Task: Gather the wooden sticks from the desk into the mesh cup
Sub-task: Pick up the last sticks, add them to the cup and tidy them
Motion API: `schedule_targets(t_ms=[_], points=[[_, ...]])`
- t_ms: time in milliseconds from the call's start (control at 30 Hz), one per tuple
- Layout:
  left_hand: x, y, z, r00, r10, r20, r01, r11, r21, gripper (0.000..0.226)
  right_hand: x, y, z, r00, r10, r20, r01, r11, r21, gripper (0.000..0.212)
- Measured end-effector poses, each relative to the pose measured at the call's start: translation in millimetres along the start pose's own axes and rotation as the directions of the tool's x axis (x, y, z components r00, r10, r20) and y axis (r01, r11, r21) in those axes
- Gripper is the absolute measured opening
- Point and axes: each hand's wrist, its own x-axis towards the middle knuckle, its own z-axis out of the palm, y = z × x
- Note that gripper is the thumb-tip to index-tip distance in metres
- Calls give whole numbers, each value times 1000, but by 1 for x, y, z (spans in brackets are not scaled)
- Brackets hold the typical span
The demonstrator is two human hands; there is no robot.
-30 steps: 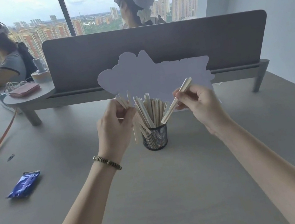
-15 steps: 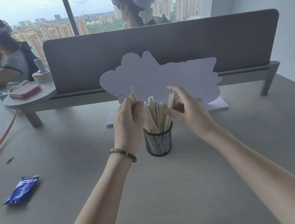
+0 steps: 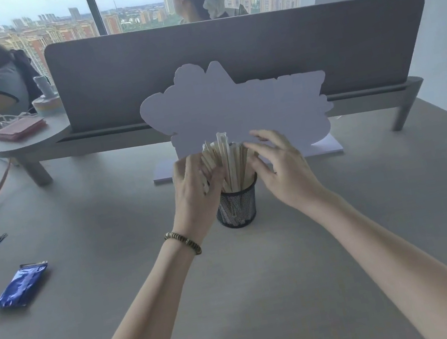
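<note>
A black mesh cup point(image 3: 237, 208) stands upright on the grey desk point(image 3: 236, 285), packed with several pale wooden sticks point(image 3: 230, 165) that rise well above its rim. My left hand point(image 3: 194, 186) is at the cup's left side, fingers curled around a small bunch of sticks that lean into the cup. My right hand point(image 3: 280, 165) hovers at the cup's right side with fingers spread, fingertips touching the stick tops and holding nothing.
A white cut-out sign on a flat base point(image 3: 239, 113) stands just behind the cup. A grey divider panel point(image 3: 239, 57) runs along the back. A blue foil packet point(image 3: 21, 284) and a small clip point(image 3: 1, 238) lie at left. Two people sit beyond the desk.
My right hand has let its sticks go into the cup and spread its fingers. My left hand has lowered its bunch against the cup's left side. The view has moved closer.
</note>
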Motion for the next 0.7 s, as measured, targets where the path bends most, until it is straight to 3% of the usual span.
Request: schedule_targets(t_ms=[100,233,367,600,700], points=[[-4,0,-2,998,-60,0,60,995,-79,52,-3,-3,-2,997,2,80,-9,996,92,38],[-12,-3,-4,968,-219,125,244,938,-247,62,-4,-3,-3,990,33,134,-50,991,127,43],[-20,-7,-6,943,-202,264,310,819,-483,71,6,-9,-9,968,54,245,-98,981,169,59],[-30,-11,-2,918,-179,355,328,846,-420,64,29,-17,-5,924,-42,379,-6,992,125,51],[-30,-13,-2,914,-186,360,341,832,-438,65,29,-13,-3,930,-31,367,-10,994,108,47]])
